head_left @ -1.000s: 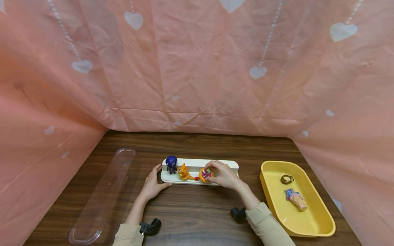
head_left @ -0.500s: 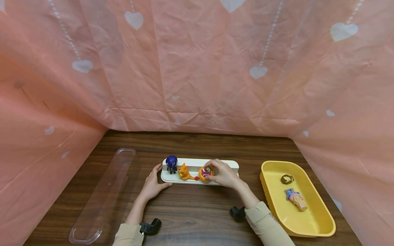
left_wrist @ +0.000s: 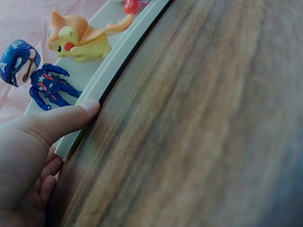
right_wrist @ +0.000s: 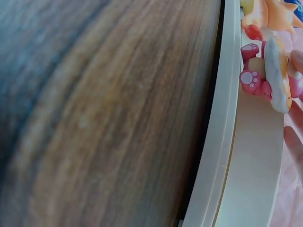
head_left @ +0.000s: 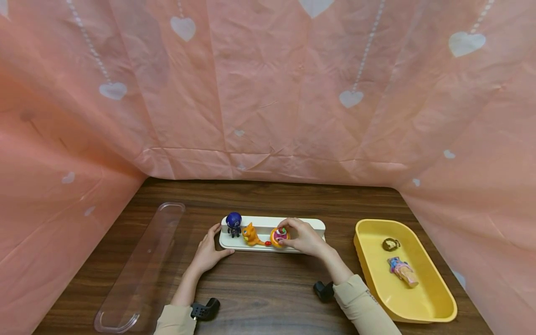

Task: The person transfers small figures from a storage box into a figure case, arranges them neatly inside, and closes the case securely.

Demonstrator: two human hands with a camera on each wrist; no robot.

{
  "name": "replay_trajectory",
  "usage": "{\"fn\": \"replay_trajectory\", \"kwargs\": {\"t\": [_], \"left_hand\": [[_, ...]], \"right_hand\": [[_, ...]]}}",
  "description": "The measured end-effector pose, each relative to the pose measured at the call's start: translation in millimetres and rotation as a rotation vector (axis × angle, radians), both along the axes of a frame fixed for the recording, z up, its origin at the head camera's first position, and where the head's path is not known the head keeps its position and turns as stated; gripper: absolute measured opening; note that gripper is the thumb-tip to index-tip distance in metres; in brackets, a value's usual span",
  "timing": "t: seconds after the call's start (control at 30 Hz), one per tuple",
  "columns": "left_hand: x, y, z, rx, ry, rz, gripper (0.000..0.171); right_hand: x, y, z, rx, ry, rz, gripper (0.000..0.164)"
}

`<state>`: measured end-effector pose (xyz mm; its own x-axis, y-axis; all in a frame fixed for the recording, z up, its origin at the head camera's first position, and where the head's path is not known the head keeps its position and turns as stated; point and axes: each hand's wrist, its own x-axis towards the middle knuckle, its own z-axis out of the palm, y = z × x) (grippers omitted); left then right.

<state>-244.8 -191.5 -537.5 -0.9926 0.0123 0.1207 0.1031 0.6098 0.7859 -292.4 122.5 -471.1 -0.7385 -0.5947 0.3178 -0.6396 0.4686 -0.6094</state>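
A white display base with a raised back step lies across the table's middle. My left hand grips its left end, the thumb on the front edge and fingers curled at the end. A blue-helmeted figurine stands there, beside an orange-caped yellow figurine whose tail points right. Right of the tail, my right hand pinches a pink figurine with an orange-and-white ring around it. In the right wrist view, this pink figurine's paw-marked feet face the base's front edge.
A yellow tray stands at the right, holding a small brown round item and a pink-and-blue figurine. At the left lies a long clear plastic cover. A pink heart-print cloth encloses the table's back and sides.
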Motion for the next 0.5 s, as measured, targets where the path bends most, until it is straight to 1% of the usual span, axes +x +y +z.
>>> {"fn": "replay_trajectory", "kwargs": {"t": [0.27, 0.5], "left_hand": [[-0.9, 0.4, 0.0, 0.000, -0.010, -0.003, 0.095], [-0.5, 0.1, -0.1, -0.001, -0.018, -0.003, 0.096]], "right_hand": [[0.0, 0.7, 1.4, 0.012, -0.001, 0.007, 0.035], [0.9, 0.5, 0.9, 0.009, 0.036, 0.022, 0.034]]}}
